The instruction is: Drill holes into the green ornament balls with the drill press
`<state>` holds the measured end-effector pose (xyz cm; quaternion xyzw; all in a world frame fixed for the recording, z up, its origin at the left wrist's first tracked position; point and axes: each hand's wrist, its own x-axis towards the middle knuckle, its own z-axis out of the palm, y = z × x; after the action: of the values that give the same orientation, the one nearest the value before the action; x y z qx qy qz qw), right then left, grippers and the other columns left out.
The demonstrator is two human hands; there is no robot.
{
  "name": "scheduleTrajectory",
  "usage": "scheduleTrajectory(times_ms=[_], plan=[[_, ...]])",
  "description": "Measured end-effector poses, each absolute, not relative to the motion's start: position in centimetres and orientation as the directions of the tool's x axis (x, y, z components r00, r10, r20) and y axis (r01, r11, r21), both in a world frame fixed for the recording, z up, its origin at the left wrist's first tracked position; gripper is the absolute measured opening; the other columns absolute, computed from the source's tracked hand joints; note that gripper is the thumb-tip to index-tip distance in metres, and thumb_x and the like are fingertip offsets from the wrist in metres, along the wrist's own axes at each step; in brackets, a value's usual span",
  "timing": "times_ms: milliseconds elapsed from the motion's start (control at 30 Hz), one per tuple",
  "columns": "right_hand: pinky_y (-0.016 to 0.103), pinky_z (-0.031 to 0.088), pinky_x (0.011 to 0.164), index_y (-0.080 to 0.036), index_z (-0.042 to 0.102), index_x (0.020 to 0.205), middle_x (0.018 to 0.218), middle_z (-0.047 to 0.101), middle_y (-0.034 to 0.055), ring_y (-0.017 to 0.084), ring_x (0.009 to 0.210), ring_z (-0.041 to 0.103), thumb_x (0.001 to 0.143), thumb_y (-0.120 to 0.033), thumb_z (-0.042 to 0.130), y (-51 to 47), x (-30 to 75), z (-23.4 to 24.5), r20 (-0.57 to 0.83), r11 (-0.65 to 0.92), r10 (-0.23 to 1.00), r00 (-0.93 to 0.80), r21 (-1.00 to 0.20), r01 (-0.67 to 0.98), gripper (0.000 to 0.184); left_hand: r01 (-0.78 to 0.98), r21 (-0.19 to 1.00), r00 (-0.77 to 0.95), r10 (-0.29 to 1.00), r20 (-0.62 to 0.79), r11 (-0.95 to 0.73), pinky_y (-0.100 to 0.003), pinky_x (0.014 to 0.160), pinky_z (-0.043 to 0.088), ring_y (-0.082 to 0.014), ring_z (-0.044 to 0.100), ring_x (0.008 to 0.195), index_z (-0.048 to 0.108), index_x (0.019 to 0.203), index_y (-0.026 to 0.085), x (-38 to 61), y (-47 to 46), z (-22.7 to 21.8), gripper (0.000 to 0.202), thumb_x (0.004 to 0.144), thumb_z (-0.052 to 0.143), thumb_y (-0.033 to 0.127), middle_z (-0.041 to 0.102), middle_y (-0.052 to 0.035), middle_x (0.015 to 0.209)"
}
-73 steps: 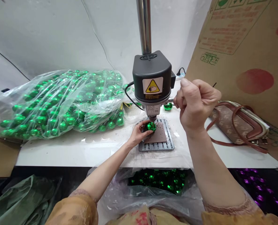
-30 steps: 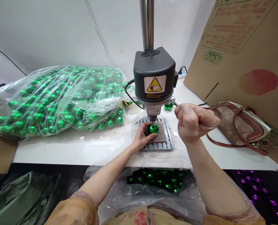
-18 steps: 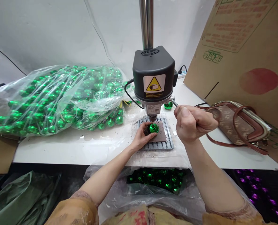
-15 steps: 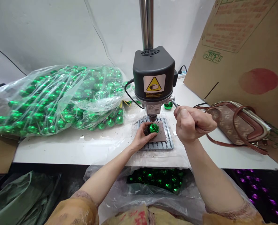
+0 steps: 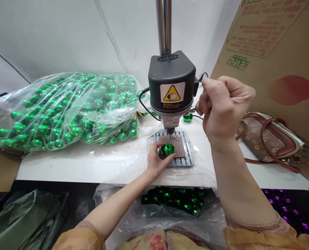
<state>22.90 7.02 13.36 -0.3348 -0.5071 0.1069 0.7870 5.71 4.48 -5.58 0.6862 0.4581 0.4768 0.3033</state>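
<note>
My left hand (image 5: pixel 155 162) is closed around a shiny green faceted ball (image 5: pixel 168 149), thumb on the near side. The ball sits low over a brown board (image 5: pixel 180 150) on the slotted metal base (image 5: pixel 188 160) of a small black drill press (image 5: pixel 154 78). Just behind the ball, the thin drill bit (image 5: pixel 170 136) hangs clear of it. Raised at the press's right side, my right hand (image 5: pixel 223 107) is a fist around the feed lever, most of which the fingers hide. Dark crumbs lie scattered on the base.
A large clear bag of green balls (image 5: pixel 66 107) fills the table's left. Another green ball (image 5: pixel 188 117) lies behind the press. On the right are a brown handbag (image 5: pixel 271 139) and a big cardboard box (image 5: pixel 260 69). Below the table edge, an open bag holds green balls (image 5: pixel 173 200).
My right fist has swung up and towards me with the lever. My left hand has drawn the green ball nearer to me, out from under the drill, and the bit now shows.
</note>
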Motion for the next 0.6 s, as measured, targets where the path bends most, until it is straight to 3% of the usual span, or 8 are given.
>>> scheduleTrajectory(times_ms=[67, 133, 200, 300, 367, 433, 533, 600], plan=[[0.030, 0.025, 0.036, -0.024, 0.033, 0.049, 0.040, 0.033, -0.0058, 0.007, 0.035, 0.030, 0.088, -0.033, 0.064, 7.1, 23.0, 13.3, 0.725, 0.749, 0.510, 0.464, -0.639, 0.175, 0.050, 0.329, 0.758, 0.314, 0.822, 0.474, -0.563, -0.043, 0.086, 0.055, -0.0280, 0.067, 0.101, 0.060, 0.110, 0.024, 4.9, 1.3, -5.7, 0.045, 0.076, 0.081, 0.045, 0.069, -0.0102, 0.107], [0.031, 0.025, 0.037, -0.024, 0.035, 0.049, 0.040, 0.034, -0.0054, 0.008, 0.036, 0.031, 0.087, -0.031, 0.065, 6.9, 23.0, 13.1, 0.725, 0.751, 0.505, 0.469, -0.637, 0.176, 0.049, 0.232, 0.590, 0.603, 0.591, 0.536, -0.773, -0.041, 0.075, 0.057, -0.0269, 0.070, 0.091, 0.062, 0.113, 0.026, 4.1, -1.7, -6.1, 0.043, 0.079, 0.078, 0.047, 0.072, -0.0116, 0.108], [0.030, 0.025, 0.037, -0.023, 0.036, 0.048, 0.040, 0.034, -0.0054, 0.007, 0.036, 0.031, 0.086, -0.030, 0.066, 6.8, 23.0, 13.0, 0.724, 0.759, 0.500, 0.475, -0.631, 0.162, 0.049, 0.163, 0.418, 0.798, 0.368, 0.478, -0.894, -0.040, 0.065, 0.056, -0.0262, 0.070, 0.081, 0.066, 0.112, 0.029, 3.5, -3.9, -6.8, 0.035, 0.082, 0.074, 0.047, 0.073, -0.0121, 0.109], [0.028, 0.025, 0.038, -0.022, 0.037, 0.047, 0.040, 0.034, -0.0055, 0.005, 0.036, 0.030, 0.086, -0.027, 0.066, 6.7, 22.9, 13.1, 0.716, 0.770, 0.505, 0.483, -0.626, 0.124, 0.049, 0.186, 0.409, 0.879, 0.337, 0.337, -0.894, -0.042, 0.068, 0.058, -0.0288, 0.072, 0.086, 0.070, 0.113, 0.036, 2.8, -5.0, -7.6, 0.035, 0.080, 0.075, 0.047, 0.074, -0.0100, 0.114], [0.028, 0.024, 0.038, -0.021, 0.038, 0.047, 0.040, 0.034, -0.0057, 0.005, 0.036, 0.030, 0.086, -0.026, 0.067, 6.7, 22.9, 13.1, 0.714, 0.776, 0.506, 0.483, -0.622, 0.106, 0.048, 0.196, 0.545, 0.852, 0.417, 0.318, -0.815, -0.044, 0.076, 0.059, -0.0301, 0.071, 0.092, 0.071, 0.114, 0.038, 2.3, -4.1, -7.6, 0.041, 0.076, 0.080, 0.047, 0.074, -0.0079, 0.113], [0.028, 0.023, 0.038, -0.021, 0.038, 0.047, 0.040, 0.033, -0.0061, 0.004, 0.036, 0.030, 0.086, -0.025, 0.067, 6.8, 22.9, 13.1, 0.723, 0.786, 0.500, 0.477, -0.609, 0.100, 0.048, 0.240, 0.647, 0.735, 0.571, 0.365, -0.724, -0.045, 0.076, 0.058, -0.0292, 0.070, 0.087, 0.073, 0.107, 0.035, 1.5, -2.2, -7.1, 0.031, 0.078, 0.079, 0.044, 0.075, -0.0067, 0.100], [0.029, 0.023, 0.040, -0.021, 0.038, 0.047, 0.040, 0.033, -0.0061, 0.005, 0.036, 0.030, 0.086, -0.024, 0.067, 6.9, 23.0, 12.9, 0.725, 0.792, 0.499, 0.475, -0.604, 0.089, 0.048, 0.521, 0.654, 0.302, 0.835, 0.460, -0.549, -0.041, 0.073, 0.053, -0.0258, 0.065, 0.077, 0.070, 0.092, 0.027, -0.6, 2.5, -5.6, 0.014, 0.085, 0.071, 0.039, 0.070, -0.0065, 0.082], [0.029, 0.023, 0.040, -0.021, 0.038, 0.047, 0.040, 0.033, -0.0061, 0.006, 0.036, 0.030, 0.085, -0.021, 0.066, 6.8, 23.0, 12.9, 0.717, 0.789, 0.503, 0.483, -0.609, 0.081, 0.047, 0.672, 0.614, 0.064, 0.859, 0.508, -0.414, -0.037, 0.073, 0.051, -0.0229, 0.061, 0.075, 0.065, 0.091, 0.023, -2.1, 6.3, -4.7, 0.017, 0.086, 0.067, 0.039, 0.066, -0.0058, 0.080]])
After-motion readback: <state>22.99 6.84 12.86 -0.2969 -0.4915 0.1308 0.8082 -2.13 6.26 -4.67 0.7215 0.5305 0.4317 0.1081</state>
